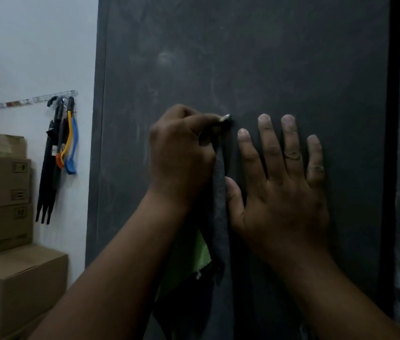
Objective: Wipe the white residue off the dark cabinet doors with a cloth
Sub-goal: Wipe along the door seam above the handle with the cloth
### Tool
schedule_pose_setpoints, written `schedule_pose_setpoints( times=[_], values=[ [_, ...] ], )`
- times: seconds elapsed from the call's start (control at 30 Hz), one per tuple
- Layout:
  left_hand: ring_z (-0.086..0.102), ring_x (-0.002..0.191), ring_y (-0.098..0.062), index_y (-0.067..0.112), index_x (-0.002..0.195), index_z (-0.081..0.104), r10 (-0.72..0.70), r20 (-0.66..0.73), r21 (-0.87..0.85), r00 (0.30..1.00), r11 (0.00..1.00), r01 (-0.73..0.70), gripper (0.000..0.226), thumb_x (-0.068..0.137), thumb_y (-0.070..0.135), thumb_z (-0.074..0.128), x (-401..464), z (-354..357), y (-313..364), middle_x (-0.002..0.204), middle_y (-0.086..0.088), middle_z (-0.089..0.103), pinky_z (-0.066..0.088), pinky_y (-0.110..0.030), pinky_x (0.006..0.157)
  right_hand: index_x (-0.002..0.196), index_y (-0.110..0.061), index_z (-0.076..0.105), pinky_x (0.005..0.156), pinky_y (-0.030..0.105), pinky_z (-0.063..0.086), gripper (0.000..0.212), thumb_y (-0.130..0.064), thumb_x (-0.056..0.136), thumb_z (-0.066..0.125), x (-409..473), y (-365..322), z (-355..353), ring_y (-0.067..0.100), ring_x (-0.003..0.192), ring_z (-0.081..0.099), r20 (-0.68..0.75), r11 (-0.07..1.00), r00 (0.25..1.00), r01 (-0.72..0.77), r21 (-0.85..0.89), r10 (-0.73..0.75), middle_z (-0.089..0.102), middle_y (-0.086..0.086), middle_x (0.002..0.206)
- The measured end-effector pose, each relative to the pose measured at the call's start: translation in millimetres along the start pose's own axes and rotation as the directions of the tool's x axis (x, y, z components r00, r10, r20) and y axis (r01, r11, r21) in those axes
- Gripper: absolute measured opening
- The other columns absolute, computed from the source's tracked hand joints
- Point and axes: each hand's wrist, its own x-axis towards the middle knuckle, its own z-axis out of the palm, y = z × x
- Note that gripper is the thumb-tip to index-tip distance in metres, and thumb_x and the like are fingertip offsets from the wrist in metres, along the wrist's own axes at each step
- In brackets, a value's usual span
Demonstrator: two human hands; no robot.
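A storage corner: stacked cardboard boxes [2, 217] and brushes [67, 143] hanging from a wall rack [37, 100].

cabinet door [280, 57]: matt, dark, chalky smears | cloth [219, 192]: dark fuzzy fabric | boxes [2, 182]: brown cardboard

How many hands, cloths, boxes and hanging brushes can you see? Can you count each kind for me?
Hands: 2, left hand and right hand
Cloths: 1, dark cloth with a green part
Cardboard boxes: 4
Hanging brushes: 3 at least; the dark ones blur together
Total: 10
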Motion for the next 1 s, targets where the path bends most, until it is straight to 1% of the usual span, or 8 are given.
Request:
schedule_pose_setpoints(
  times=[0.1,0.2,0.3,0.4,0.57,0.77,0.9,1.0],
  values=[
    [0.066,0.079,-0.01,0.023,0.102,0.084,-0.091,-0.047,0.05,0.995,0.994,0.093,0.026,0.084,0.006,0.075,12,-6,-10,0.091,0.0,0.076,0.034,0.001,0.07,0.161,-0.015,0.032,0.125,0.06,0.008,0.071,-0.05,0.1,0.043,0,-1,1,0.036,0.159,0.008,-0.034,1.0,0.999,-0.015,0.028,0.016,0.016,0.014,0.171],
    [0.068,0.081,-0.007,0.026,0.102,0.084,-0.146,-0.077,0.039,0.986,0.988,0.15,0.021,0.086,0.015,0.076,24,-5,-10,0.094,0.003,0.077,0.034,0.002,0.072,0.16,-0.015,0.033,0.126,0.059,0.008,0.07,-0.05,0.1,0.044,0,-2,0,0.035,0.159,0.009,-0.04,0.999,0.999,-0.023,0.033,0.024,0.018,0.013,0.17],
    [0.066,0.074,-0.003,0.028,0.099,0.084,-0.096,-0.055,-0.004,0.994,0.995,0.096,0.016,0.087,0.018,0.081,6,0,3,0.088,0.008,0.075,0.038,0.0,0.07,0.159,-0.015,0.036,0.126,0.058,0.01,0.068,-0.048,0.1,0.044,-1,-1,-1,0.034,0.158,0.012,-0.057,0.998,0.997,-0.041,0.045,0.043,0.021,0.012,0.17],
    [0.061,0.068,0.001,0.026,0.096,0.085,-0.087,-0.044,-0.023,0.995,0.996,0.086,0.021,0.085,0.009,0.082,-17,2,7,0.084,0.009,0.072,0.038,0.0,0.069,0.158,-0.016,0.039,0.125,0.058,0.012,0.066,-0.047,0.1,0.046,-2,-2,-1,0.034,0.158,0.014,-0.071,0.997,0.996,-0.054,0.05,0.057,0.023,0.012,0.169],
    [0.066,0.078,-0.001,0.025,0.099,0.084,-0.191,-0.095,-0.033,0.977,0.982,0.188,0.019,0.085,0.014,0.079,11,0,2,0.091,0.004,0.078,0.038,0.002,0.073,0.157,-0.016,0.041,0.124,0.059,0.015,0.065,-0.045,0.098,0.049,-2,-2,-1,0.034,0.157,0.017,-0.087,0.997,0.994,-0.057,0.055,0.062,0.026,0.011,0.168],
    [0.066,0.071,-0.003,0.026,0.096,0.085,-0.096,-0.026,-0.035,0.995,0.995,0.095,0.019,0.085,0.01,0.082,-11,3,12,0.084,0.007,0.074,0.041,-0.001,0.068,0.158,-0.016,0.04,0.124,0.059,0.015,0.064,-0.045,0.101,0.046,-2,-2,0,0.034,0.158,0.016,-0.079,0.998,0.995,-0.059,0.038,0.061,0.025,0.012,0.169],
    [0.065,0.075,-0.001,0.026,0.098,0.084,-0.165,-0.052,0.004,0.985,0.986,0.166,0.022,0.083,0.01,0.078,-2,-5,-5,0.088,0.005,0.077,0.036,0.002,0.071,0.16,-0.017,0.035,0.124,0.06,0.014,0.065,-0.045,0.102,0.043,-1,-2,0,0.035,0.158,0.012,-0.045,0.999,0.998,-0.051,-0.008,0.051,0.019,0.012,0.17],
    [0.071,0.084,-0.01,0.025,0.102,0.084,-0.182,-0.105,0.015,0.978,0.983,0.184,0.019,0.087,0.017,0.075,26,-7,-9,0.094,0.0,0.08,0.039,-0.005,0.074,0.162,-0.018,0.029,0.124,0.061,0.012,0.066,-0.046,0.103,0.038,0,-2,0,0.035,0.159,0.007,-0.018,0.998,0.999,-0.04,-0.045,0.04,0.013,0.012,0.172]
  ],
)
